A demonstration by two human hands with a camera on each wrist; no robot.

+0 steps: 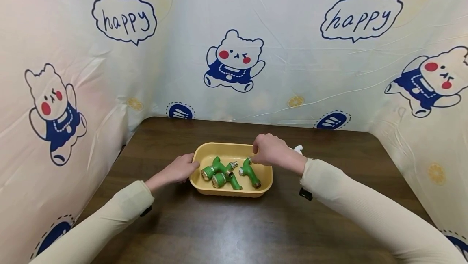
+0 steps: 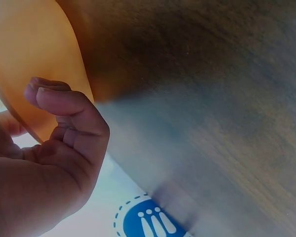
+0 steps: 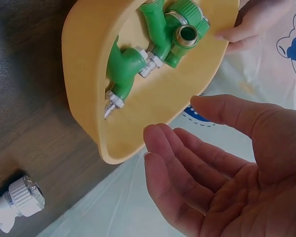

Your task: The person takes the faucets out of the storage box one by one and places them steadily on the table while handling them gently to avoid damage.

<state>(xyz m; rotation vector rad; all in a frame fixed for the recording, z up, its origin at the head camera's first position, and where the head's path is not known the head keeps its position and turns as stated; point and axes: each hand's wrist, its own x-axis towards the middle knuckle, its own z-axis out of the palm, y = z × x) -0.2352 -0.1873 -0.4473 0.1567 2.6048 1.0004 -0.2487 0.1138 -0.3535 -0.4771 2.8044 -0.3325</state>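
Observation:
A yellow plastic basin (image 1: 230, 193) holds three green plastic taps with metal fittings. One green tap (image 1: 250, 174) lies on the right side; two others (image 1: 217, 166) overlap at the left. My left hand (image 1: 181, 167) grips the basin's left end, thumb over the rim and fingers curled against the outer wall (image 2: 44, 44). Above the right end of the basin hovers my right hand (image 1: 272, 150), fingers loosely bent and thumb apart, with nothing between them in the right wrist view. From there, the right-hand green tap (image 3: 123, 69) lies below the fingertips.
To the right of the basin, a white tap (image 3: 24, 197) lies on the dark wooden table (image 1: 234, 227), mostly hidden behind my right wrist in the head view. Printed cloth (image 1: 292, 61) hangs around the table's back and sides.

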